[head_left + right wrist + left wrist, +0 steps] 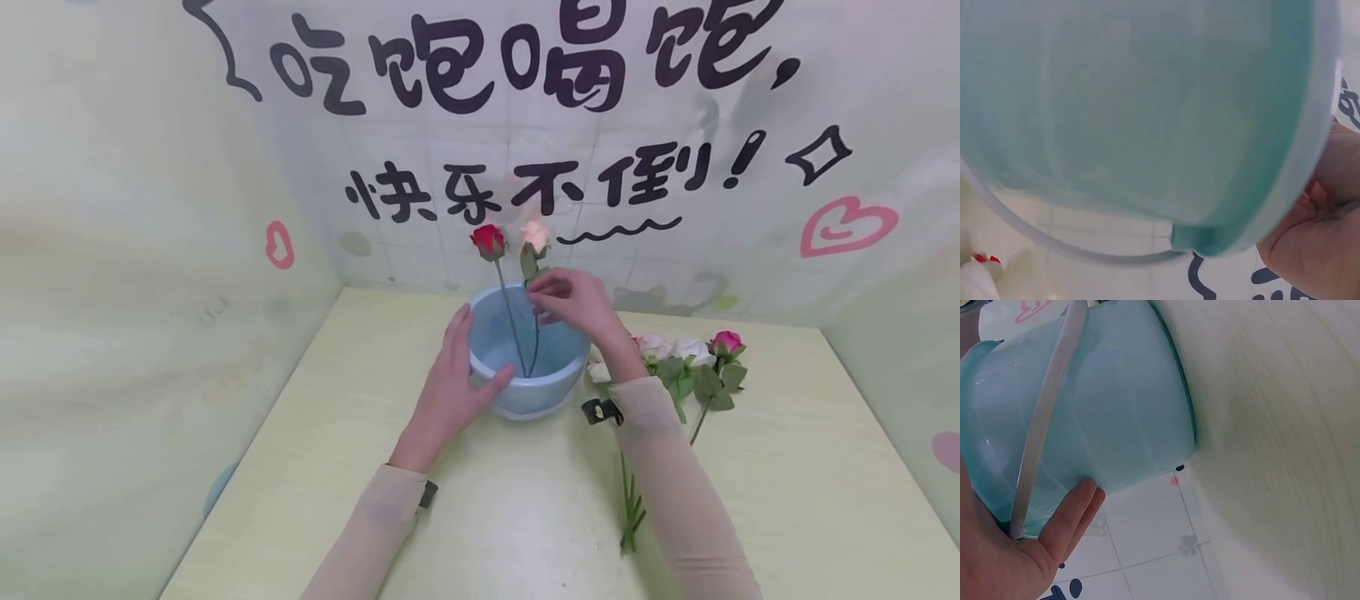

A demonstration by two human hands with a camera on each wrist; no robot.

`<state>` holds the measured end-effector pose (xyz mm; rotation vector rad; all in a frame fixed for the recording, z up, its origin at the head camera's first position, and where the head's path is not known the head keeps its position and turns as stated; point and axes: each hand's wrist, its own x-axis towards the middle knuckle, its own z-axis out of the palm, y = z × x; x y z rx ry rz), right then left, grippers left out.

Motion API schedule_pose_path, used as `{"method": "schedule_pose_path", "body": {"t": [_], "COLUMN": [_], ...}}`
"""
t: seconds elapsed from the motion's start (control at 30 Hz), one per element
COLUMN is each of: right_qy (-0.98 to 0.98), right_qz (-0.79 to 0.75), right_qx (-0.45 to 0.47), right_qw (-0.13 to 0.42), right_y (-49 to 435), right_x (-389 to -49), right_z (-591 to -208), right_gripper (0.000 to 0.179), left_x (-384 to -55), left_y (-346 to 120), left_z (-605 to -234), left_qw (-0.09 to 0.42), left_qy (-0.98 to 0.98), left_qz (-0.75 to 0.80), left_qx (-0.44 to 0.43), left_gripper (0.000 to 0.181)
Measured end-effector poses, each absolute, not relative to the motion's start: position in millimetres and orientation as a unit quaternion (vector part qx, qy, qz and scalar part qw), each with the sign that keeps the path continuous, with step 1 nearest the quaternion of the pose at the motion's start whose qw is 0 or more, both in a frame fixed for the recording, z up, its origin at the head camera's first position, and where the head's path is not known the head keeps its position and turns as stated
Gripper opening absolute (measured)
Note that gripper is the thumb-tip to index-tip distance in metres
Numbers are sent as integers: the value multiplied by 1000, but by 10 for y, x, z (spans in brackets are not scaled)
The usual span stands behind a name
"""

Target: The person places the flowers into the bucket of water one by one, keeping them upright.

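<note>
**2 roses in 1 blue bucket**

I see the person's left hand (453, 379) spread against the left side of the bucket (532, 402), fingers straight along the outside and thumb at the near rim, most likely to keep it from sliding. The right hand (573, 300) pinches the pink rose (536, 235) by the stem just below its leaves, above the bucket's far side, perhaps because that spot keeps the bloom upright and uncrushed.

The pink rose is pale, with green leaves under the bloom; its stem runs down inside the bucket, the lower end hidden by the near rim. Beside it, the red rose (487, 240) leans left in the bucket, its stem bare. The loose flowers (692, 350), white, pale and bright pink, lie right of the bucket, probably within easy reach.
</note>
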<state>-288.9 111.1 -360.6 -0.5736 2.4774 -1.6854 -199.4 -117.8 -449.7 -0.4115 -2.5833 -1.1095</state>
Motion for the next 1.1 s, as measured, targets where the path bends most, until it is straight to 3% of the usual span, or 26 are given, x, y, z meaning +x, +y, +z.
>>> {"method": "schedule_pose_path", "body": {"t": [0.33,0.53,0.73,1.1], "right_qy": [808,824,848,835], "right_qz": [-554,-548,-525,-526], "right_qx": [-196,-144,-70,78], "right_qw": [47,32,30,140], "right_y": [1548,2062,2644,3409], "right_x": [-2628,-2385,-2187,-1926], "right_z": [-3470,-3502,-3787,-4468], "right_gripper": [30,35,48,56], "left_x": [-1989,-1994,-2000,-2000], "left_y": [-1170,-1169,-1165,-1175], "left_z": [-4504,-4493,-4499,-4501], "left_qw": [145,144,140,144], "left_qy": [-899,-899,-900,-900], "left_qz": [-389,-389,-389,-386], "left_qx": [-139,-138,-139,-141], "left_gripper": [105,106,105,104]}}
